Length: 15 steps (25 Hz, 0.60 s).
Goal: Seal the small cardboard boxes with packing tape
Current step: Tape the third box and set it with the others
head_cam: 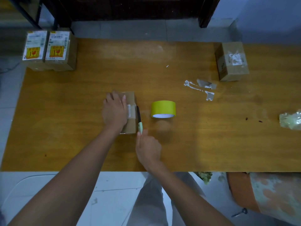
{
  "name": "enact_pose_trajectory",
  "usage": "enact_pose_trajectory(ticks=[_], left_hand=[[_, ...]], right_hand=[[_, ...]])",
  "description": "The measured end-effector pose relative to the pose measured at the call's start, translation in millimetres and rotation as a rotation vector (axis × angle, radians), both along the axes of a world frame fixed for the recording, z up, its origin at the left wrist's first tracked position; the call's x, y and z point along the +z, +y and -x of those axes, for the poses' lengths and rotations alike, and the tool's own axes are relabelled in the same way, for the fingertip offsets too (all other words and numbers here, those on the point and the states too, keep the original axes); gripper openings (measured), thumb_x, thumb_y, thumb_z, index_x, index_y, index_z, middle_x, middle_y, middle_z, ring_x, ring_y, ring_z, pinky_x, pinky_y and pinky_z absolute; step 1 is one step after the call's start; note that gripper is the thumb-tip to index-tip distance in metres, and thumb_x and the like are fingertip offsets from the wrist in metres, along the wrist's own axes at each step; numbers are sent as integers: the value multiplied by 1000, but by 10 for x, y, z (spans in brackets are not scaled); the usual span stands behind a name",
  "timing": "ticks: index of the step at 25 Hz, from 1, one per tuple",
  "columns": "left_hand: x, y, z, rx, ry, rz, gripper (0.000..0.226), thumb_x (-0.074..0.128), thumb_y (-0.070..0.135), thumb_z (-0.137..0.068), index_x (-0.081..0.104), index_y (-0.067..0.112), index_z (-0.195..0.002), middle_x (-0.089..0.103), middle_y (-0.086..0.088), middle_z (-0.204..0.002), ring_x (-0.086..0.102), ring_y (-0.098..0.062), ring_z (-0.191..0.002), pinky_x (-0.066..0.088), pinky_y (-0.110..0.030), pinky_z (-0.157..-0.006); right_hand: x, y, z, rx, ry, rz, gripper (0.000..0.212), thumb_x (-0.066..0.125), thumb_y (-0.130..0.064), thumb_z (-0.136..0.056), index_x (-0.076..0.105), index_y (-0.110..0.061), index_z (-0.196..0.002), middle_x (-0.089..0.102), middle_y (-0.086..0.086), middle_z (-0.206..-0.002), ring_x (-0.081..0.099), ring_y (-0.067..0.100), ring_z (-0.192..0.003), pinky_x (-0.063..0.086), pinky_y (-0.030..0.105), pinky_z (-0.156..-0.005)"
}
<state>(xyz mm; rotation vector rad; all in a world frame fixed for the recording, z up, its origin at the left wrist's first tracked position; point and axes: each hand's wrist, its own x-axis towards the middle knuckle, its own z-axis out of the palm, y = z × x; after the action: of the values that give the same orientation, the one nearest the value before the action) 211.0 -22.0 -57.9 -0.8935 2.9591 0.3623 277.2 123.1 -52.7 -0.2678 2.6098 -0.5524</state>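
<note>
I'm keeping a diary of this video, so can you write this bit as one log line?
left hand: presses small cardboard box | right hand: holds green-handled knife at box side | yellow tape roll: idle on table

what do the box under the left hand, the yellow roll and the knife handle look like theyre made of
Box: brown cardboard, matte, with a glossy strip of tape across its top. Yellow roll: probably plastic packing tape, smooth with a slight sheen; its core looks white, material unclear. Knife handle: pale green, likely plastic; the blade is dark, so its material cannot be told.
</note>
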Motion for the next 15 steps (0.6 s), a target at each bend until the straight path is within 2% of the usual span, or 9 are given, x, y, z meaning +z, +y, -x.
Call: enact_pose_trajectory(ticks=[6, 10, 15], left_hand=[[9, -92, -125, 32, 41, 8, 50, 28, 39, -103, 43, 0, -130, 51, -23, -122, 53, -36, -104, 46, -43, -78], [1, -73, -123, 27, 38, 10, 52, 27, 38, -103, 41, -1, -132, 50, -24, -124, 53, -38, -105, 46, -44, -80], [-13, -83, -124, 25, 64, 3, 50, 29, 36, -103, 43, -4, -131, 51, -25, -122, 53, -39, -102, 45, -45, -82]], right_hand=[[6, -5, 8, 22, -3, 20, 34, 23, -36, -104, 42, -11, -117, 68, 10, -89, 65, 30, -77, 32, 32, -57], [20, 10, -43, 54, 25, 53, 33, 23, -35, -104, 44, -12, -114, 67, 9, -83, 61, 27, -66, 31, 31, -55], [2, -18, -47, 57, 6, 33, 33, 24, -35, -104, 46, -11, -112, 68, 11, -87, 64, 31, -75, 30, 31, -57]])
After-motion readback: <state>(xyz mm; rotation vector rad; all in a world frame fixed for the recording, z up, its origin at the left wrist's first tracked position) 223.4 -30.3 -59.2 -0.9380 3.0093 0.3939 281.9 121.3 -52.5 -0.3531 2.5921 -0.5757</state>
